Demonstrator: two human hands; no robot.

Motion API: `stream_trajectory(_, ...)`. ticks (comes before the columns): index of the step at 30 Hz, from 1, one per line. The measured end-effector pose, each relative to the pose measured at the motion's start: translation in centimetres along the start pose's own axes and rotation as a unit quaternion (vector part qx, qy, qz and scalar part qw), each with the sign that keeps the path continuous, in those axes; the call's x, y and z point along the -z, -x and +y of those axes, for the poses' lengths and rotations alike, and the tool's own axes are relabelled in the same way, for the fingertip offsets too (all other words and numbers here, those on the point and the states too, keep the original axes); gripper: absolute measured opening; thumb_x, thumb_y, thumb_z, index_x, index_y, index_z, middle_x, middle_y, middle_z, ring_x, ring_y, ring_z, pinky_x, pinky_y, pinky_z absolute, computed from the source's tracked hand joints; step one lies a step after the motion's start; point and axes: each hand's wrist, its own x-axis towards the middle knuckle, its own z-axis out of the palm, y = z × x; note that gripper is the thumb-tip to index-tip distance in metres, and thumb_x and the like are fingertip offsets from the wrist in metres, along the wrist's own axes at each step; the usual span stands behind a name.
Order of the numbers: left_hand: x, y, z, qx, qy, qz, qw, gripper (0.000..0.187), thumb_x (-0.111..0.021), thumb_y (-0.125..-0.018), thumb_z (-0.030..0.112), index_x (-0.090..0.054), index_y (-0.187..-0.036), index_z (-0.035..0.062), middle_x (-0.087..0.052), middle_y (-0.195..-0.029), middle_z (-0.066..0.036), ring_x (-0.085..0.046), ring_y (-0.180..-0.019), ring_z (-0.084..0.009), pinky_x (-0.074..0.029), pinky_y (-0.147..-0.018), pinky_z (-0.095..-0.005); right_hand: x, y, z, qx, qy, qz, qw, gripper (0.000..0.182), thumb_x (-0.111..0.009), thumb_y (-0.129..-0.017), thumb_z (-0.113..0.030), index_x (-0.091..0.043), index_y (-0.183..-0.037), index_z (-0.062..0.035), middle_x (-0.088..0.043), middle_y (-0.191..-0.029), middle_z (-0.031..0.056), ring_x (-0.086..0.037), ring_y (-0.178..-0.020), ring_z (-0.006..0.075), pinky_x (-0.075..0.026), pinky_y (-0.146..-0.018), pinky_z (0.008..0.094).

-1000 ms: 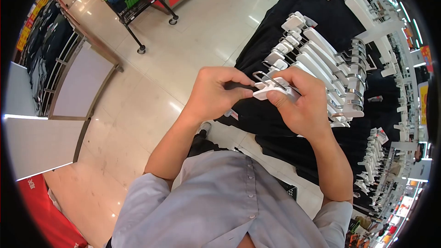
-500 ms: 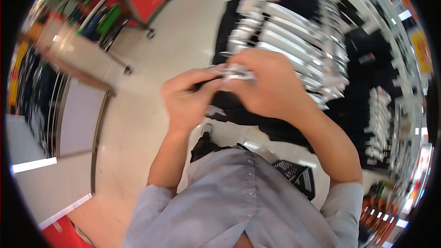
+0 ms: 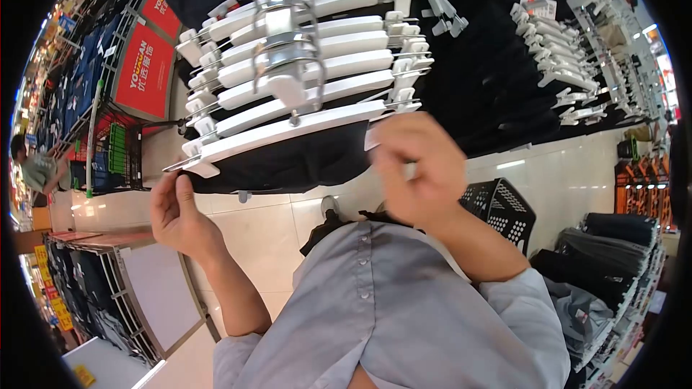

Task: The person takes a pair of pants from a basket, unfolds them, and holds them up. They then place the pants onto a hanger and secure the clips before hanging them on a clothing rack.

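Observation:
White clip hangers with metal hooks lie in a row on black garments, and the nearest hanger holds a black garment. At its left end, just below the white clip, my left hand pinches the garment's dark upper corner between thumb and fingertips. My right hand is beside the hanger's right end, blurred, with its fingers curled and closed. A small white piece shows by its fingertips; whether they grip it is unclear.
More white hangers lie on dark garments at the right. A black perforated basket stands on the floor near my right forearm. Folded clothes fill a lower-right shelf. Red signs and a cart are at the left; a person is beyond.
The view has turned, bringing the hanger row in front. My hands, together at a small whitish item before, are now apart, the left at the garment's corner and the right by the hanger's other end.

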Motion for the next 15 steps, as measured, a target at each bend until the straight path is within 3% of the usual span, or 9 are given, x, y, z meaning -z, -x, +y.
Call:
stream_trajectory(3, -0.6, 0.8, 1.5, -0.091, -0.083, 0.082, 0.989, 0.010, -0.056, -0.089, -0.006, -0.063, -0.097, -0.0052, -0.066, -0.098, -0.016, -0.062, -0.092, -0.0202, -0.051, -0.083, -0.0329, 4.4, 3.1, 3.7, -0.168, 0.057, 0.029, 0.984, 0.025, -0.065, -0.075, 0.002, -0.062, -0.099, -0.0005, -0.064, -0.094, 0.0121, -0.063, -0.086, 0.0222, -0.050, -0.074, 0.0307)
stream_trajectory(6, -0.1, 2.3, 1.7, -0.194, -0.014, -0.005, 0.981, 0.013, -0.054, -0.085, -0.011, -0.061, -0.095, -0.0061, -0.066, -0.096, -0.017, -0.061, -0.089, -0.0243, -0.051, -0.081, -0.0342, 5.5, 3.9, 6.4, -0.289, 0.047, 0.033, 0.955, 0.035, -0.064, -0.076, 0.000, -0.059, -0.110, -0.0016, -0.063, -0.102, 0.0116, -0.062, -0.096, 0.0225, -0.049, -0.081, 0.0329)
stream_trajectory(9, -5.2, 4.4, 7.0, -0.313, -0.062, -0.252, 0.914, 0.019, -0.061, -0.076, -0.012, -0.060, -0.094, -0.0063, -0.065, -0.090, -0.018, -0.062, -0.084, -0.0297, -0.051, -0.075, -0.0358, 5.4, 4.2, 8.6, -0.314, -0.042, -0.027, 0.948, 0.039, -0.065, -0.078, -0.001, -0.058, -0.116, -0.0022, -0.063, -0.106, 0.0113, -0.062, -0.097, 0.0232, -0.050, -0.083, 0.0341)
stream_trajectory(10, -7.6, 4.8, 8.1, -0.324, -0.009, -0.317, 0.891, 0.022, -0.066, -0.071, -0.011, -0.061, -0.092, -0.0055, -0.064, -0.088, -0.018, -0.062, -0.079, -0.0298, -0.052, -0.071, -0.0354, 5.6, 4.1, 9.0, -0.323, -0.061, -0.044, 0.943, 0.037, -0.065, -0.078, -0.001, -0.059, -0.114, -0.0017, -0.063, -0.105, 0.0116, -0.062, -0.096, 0.0229, -0.050, -0.082, 0.0335)
stream_trajectory(12, -11.5, 5.8, 9.9, -0.342, 0.011, -0.387, 0.856, 0.022, -0.069, -0.069, -0.011, -0.064, -0.089, -0.0040, -0.063, -0.088, -0.016, -0.062, -0.077, -0.0279, -0.051, -0.068, -0.0333, 6.2, 4.0, 9.6, -0.337, -0.098, -0.080, 0.933, 0.033, -0.066, -0.079, -0.002, -0.060, -0.111, -0.0009, -0.063, -0.105, 0.0121, -0.063, -0.093, 0.0224, -0.050, -0.081, 0.0322)
stream_trajectory(15, -15.9, 6.3, 11.2, -0.373, -0.063, -0.450, 0.809, 0.022, -0.070, -0.074, 0.000, -0.063, -0.095, -0.0026, -0.062, -0.087, -0.017, -0.062, -0.077, -0.0329, -0.050, -0.069, -0.0357, 6.9, 3.8, 9.0, -0.315, -0.102, -0.104, 0.938, 0.026, -0.067, -0.079, -0.002, -0.062, -0.104, 0.0009, -0.065, -0.096, 0.0123, -0.064, -0.085, 0.0214, -0.050, -0.077, 0.0298)
